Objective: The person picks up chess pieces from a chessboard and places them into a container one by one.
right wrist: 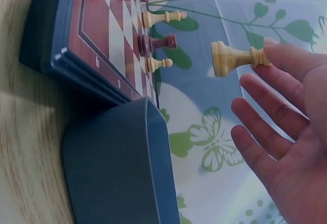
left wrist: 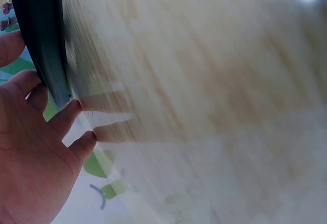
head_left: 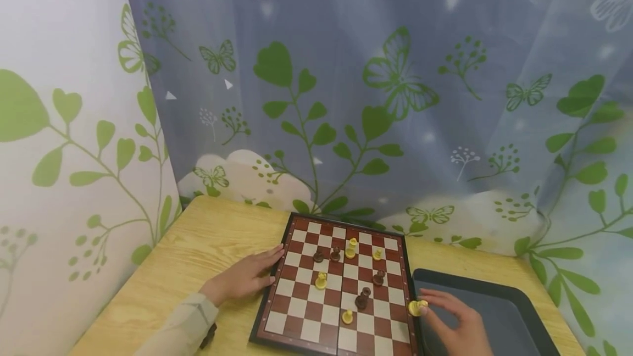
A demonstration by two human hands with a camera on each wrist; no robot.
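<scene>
A chessboard (head_left: 297,306) with red-brown and white squares lies on the table. My left hand (head_left: 242,276) rests at its left edge; in the left wrist view the fingers (left wrist: 66,119) are loosely extended along the board's dark side (left wrist: 43,35). My right hand (head_left: 457,320) pinches a pale yellow chess piece (right wrist: 230,58) by its top, between thumb and fingers, its base pointing away from the palm. That piece is in the air by the board's right edge, near the tray. Its exact kind is partly hidden by the fingertips.
Several pale and dark chess pieces stand on the board, among them a dark one (head_left: 362,298) and a pale one (head_left: 321,280). A dark grey tray (head_left: 499,312) sits right of the board, below my right hand. A patterned curtain (head_left: 336,98) hangs behind the wooden table (head_left: 217,224).
</scene>
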